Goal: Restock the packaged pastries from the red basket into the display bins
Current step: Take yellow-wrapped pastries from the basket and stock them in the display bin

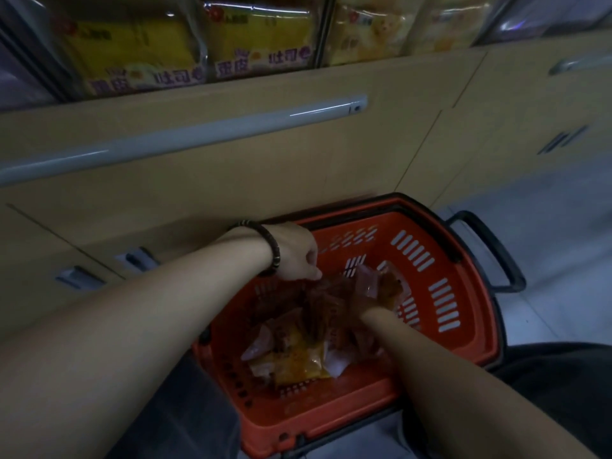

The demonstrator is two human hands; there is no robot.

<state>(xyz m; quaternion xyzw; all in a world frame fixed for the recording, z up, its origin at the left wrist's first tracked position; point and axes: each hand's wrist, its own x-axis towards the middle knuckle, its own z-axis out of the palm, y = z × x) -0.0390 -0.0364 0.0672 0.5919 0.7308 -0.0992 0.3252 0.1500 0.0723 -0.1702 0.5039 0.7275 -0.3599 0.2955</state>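
One cabinet front: beige panels, directly behind the red basket, grey rail across it higher up.
Display bins: above and behind the basket, on top of the cabinet. Yellow bagged bread visible in them. No basket stock up there that I can see.
Red basket: on the floor, hard against the cabinet foot, black handle folded out to its right side.
Packaged pastries: loose heap on the basket's bottom, orange and clear film packets overlapping. Task looks early, plenty left.
Handling (judgement): light, soft contents, crinkly slick film. Squeeze will crush them. Take by the sealed end flap or gather a few loosely by the body, no hard clamp. A stacked bunch will likely slide apart.
Left hand: arm stretched over the basket's far-left rim, wrist bent down, fingers curled with tips at the top edge of a packet. Looks like a pinch, can't confirm in this blur.
Right hand: forearm comes in over the basket's near-right wall, hand buried among the packets mid-basket. Fingers hidden, can't tell spread or hold.
Bracelet: dark beads on the left wrist, just over the basket's far rim.
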